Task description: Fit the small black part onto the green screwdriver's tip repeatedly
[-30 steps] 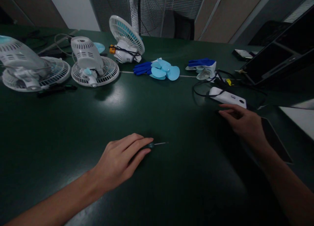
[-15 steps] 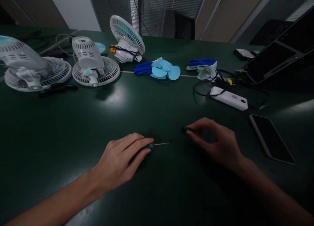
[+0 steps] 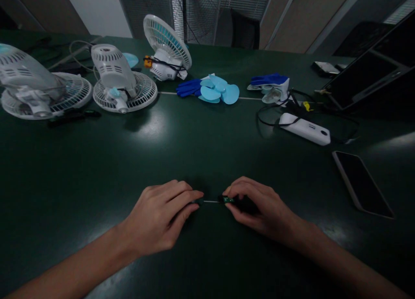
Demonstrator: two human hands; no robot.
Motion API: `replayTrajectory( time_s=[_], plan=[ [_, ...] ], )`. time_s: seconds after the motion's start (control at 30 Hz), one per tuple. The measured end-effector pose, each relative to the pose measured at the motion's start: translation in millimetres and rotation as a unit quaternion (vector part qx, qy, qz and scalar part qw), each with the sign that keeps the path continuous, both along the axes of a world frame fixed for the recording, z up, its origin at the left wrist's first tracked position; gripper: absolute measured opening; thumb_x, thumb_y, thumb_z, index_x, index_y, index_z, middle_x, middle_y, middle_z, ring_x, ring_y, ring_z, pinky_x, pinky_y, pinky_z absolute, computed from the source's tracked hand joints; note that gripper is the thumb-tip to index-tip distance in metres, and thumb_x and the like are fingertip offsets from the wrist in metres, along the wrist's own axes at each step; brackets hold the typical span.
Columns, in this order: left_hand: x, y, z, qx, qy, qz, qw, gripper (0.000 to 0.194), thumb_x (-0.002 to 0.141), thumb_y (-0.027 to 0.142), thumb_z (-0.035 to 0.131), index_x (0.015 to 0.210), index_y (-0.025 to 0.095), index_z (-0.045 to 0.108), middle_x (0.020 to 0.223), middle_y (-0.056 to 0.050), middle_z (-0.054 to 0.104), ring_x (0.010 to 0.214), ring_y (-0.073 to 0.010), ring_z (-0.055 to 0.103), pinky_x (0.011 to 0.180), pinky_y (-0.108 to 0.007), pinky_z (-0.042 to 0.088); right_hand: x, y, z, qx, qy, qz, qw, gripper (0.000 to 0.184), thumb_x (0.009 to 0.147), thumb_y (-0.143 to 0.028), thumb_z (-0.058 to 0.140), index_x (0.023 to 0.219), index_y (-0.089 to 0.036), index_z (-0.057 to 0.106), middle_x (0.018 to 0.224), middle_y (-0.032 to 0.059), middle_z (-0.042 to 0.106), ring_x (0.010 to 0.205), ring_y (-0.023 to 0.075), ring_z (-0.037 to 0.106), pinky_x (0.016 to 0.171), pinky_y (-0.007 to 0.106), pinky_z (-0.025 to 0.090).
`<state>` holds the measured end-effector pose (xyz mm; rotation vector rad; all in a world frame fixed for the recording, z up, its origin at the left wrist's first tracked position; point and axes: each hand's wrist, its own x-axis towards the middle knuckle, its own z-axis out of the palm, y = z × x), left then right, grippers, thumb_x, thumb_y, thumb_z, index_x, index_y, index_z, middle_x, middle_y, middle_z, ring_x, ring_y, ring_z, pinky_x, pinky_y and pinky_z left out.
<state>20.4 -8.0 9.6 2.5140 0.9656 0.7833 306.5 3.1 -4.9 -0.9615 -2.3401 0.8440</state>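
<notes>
My left hand is closed on a small screwdriver, pinching its dark green handle between thumb and fingers. The thin metal shaft points right, low over the tabletop. Opposite it, my right hand pinches a small black and green piece by thumb and fingertips. The shaft's end meets this piece; whether it sits inside it I cannot tell. Fingers cover much of both items.
On the dark green table, a phone lies at right, behind it a white power bank-like box with a black cable. Fans, a light-blue fan blade and gloves line the back.
My right hand has moved left and toward me, bringing the small dark piece to the screwdriver's tip. My left hand still grips the handle, slightly lower in view.
</notes>
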Motion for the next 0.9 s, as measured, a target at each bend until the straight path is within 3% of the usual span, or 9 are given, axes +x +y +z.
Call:
replayTrajectory(
  time_s=[0.33, 0.6, 0.9],
  plan=[
    [1.4, 1.5, -3.2, 0.014, 0.022, -0.024, 0.999, 0.029, 0.100, 0.020, 0.053, 0.128, 0.017, 0.059, 0.106, -0.005, 0.067, 0.087, -0.0158, 0.064, 0.066, -0.028, 0.053, -4.2, -5.2, 3.1, -0.017, 0.000, 0.017, 1.000, 0.025, 0.091, -0.017, 0.062, 0.114, -0.024, 0.056, 0.105, 0.0032, 0.066, 0.092, 0.0141, 0.062, 0.077, 0.028, 0.053],
    [-1.8, 1.5, -3.1, -0.003, -0.024, 0.031, 0.999, 0.033, 0.100, 0.020, 0.055, 0.133, 0.021, 0.056, 0.113, -0.005, 0.066, 0.094, -0.0117, 0.065, 0.073, -0.022, 0.054, -3.6, -3.3, 4.9, -0.016, -0.004, 0.016, 1.000, 0.029, 0.091, -0.021, 0.065, 0.118, -0.025, 0.055, 0.106, 0.0023, 0.066, 0.091, 0.0141, 0.062, 0.075, 0.028, 0.052],
    [-1.9, 0.9, -4.7, 0.012, -0.008, 0.049, 0.999, 0.033, 0.100, 0.022, 0.056, 0.133, 0.021, 0.058, 0.114, -0.005, 0.066, 0.095, -0.0117, 0.066, 0.074, -0.022, 0.055, -3.5, 1.8, 7.7, 0.056, -0.054, 0.014, 0.997, 0.041, 0.089, -0.025, 0.067, 0.128, -0.024, 0.051, 0.119, 0.0070, 0.065, 0.109, 0.0214, 0.058, 0.090, 0.040, 0.051]
  ],
)
